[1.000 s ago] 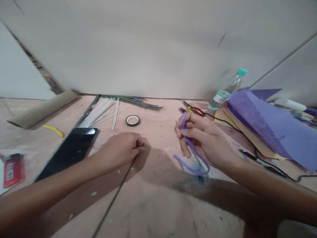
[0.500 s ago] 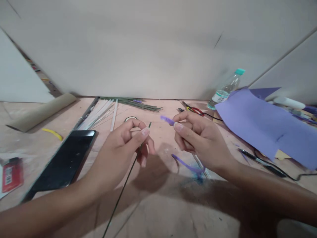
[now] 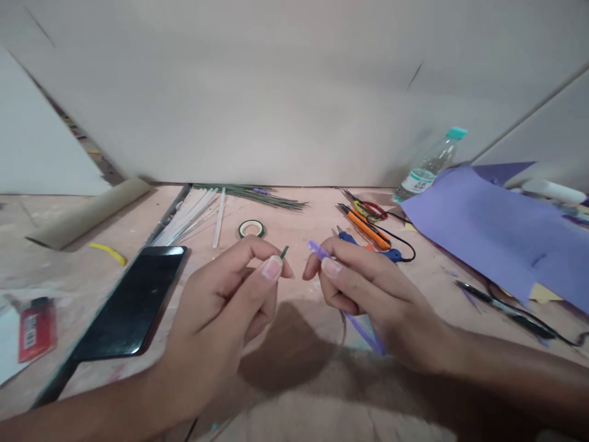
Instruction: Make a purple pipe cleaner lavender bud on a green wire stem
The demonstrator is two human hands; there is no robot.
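My left hand (image 3: 230, 313) pinches a thin green floral wire (image 3: 284, 252) between thumb and forefinger, its short tip poking up past the thumb. The rest of that wire is mostly hidden behind the hand and forearm. In my right hand (image 3: 368, 288) is a narrow purple strip (image 3: 317, 248), pinched near its end. The strip's other part hangs in a loop below the palm. The wire tip and the strip's end face each other, a small gap apart. Behind my left hand lies a roll of green tape (image 3: 251, 229).
Green wires (image 3: 276, 199) and clear sticks (image 3: 193, 212) lie along the back. A phone (image 3: 133, 304), cardboard tube (image 3: 92, 212) and red packet (image 3: 37, 330) are left. An orange tool (image 3: 365, 226), scissors (image 3: 368, 210), bottle (image 3: 421, 178), purple sheets (image 3: 488, 227) and pen (image 3: 506, 310) are right.
Both hands are lower in view and nearer each other, with the strip's end closer to the wire tip. The view has shifted slightly; the tape roll and orange tool now show more.
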